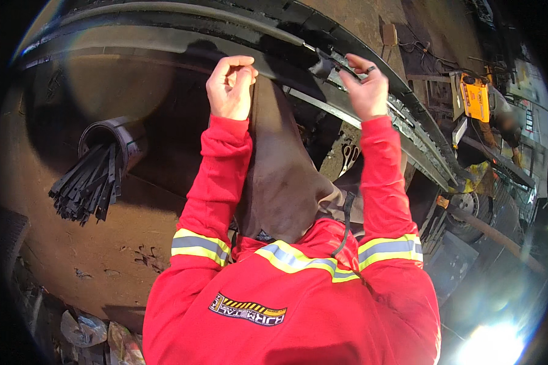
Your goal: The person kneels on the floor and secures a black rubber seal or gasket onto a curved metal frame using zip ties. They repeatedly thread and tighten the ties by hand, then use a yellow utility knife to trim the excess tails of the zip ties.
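Observation:
My left hand (231, 90) is raised at the near side of a long dark metal beam (164, 38). Its fingers are loosely curled, with a gap between forefinger and thumb and nothing visible in it. Farther right, my right hand (369, 91) is over the beam, thumb and forefinger apart, a dark ring on one finger. Just left of those fingertips sits a small dark block (321, 66) in the beam's channel. A grey rod (243, 25) with a bright tip lies along the channel. Below the hands hangs a brown apron (280, 176).
At left, a round container (128, 137) holds several dark flat strips (91, 182). Scissors (348, 156) lie below the beam. A yellow machine (475, 97), another person (506, 121) and a wheel (466, 210) are at right. Plastic bags (84, 328) lie at lower left.

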The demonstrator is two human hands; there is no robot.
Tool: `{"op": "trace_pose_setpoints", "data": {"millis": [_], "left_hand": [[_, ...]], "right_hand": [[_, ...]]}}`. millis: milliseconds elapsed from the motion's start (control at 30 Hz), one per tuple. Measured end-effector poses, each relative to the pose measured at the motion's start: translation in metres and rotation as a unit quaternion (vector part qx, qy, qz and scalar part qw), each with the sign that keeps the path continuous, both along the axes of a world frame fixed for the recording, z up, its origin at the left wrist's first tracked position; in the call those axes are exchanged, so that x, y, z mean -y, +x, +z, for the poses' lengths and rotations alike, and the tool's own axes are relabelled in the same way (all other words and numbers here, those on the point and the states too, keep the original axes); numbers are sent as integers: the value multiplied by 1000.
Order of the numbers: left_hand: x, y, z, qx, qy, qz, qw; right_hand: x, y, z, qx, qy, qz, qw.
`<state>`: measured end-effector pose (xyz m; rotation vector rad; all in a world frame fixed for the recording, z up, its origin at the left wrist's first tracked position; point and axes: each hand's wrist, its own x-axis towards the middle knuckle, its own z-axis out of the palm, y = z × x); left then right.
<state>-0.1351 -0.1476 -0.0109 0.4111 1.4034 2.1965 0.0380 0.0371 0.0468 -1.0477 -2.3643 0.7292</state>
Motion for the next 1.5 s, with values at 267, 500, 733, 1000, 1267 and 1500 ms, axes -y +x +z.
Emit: {"op": "trace_pose_setpoints", "data": {"millis": [267, 500, 733, 1000, 1267, 1500], "left_hand": [[0, -2, -4, -37, -10, -8, 999], [1, -4, 0, -65, -34, -3, 997], [1, -1, 2, -51, -43, 2, 998], [0, -2, 4, -40, -70, 8, 997], [-5, 0, 0, -131, -102, -48, 985], [-18, 3, 14, -364, -162, -42, 916]], "right_hand": [[-2, -44, -13, -16, 362, 194, 912], [-12, -42, -8, -43, 385, 294, 874], [-18, -48, -7, -99, 295, 273, 911], [-15, -49, 5, -84, -65, 97, 990], [23, -14, 12, -68, 45, 89, 993], [-10, -34, 15, -64, 133, 129, 981]]}}
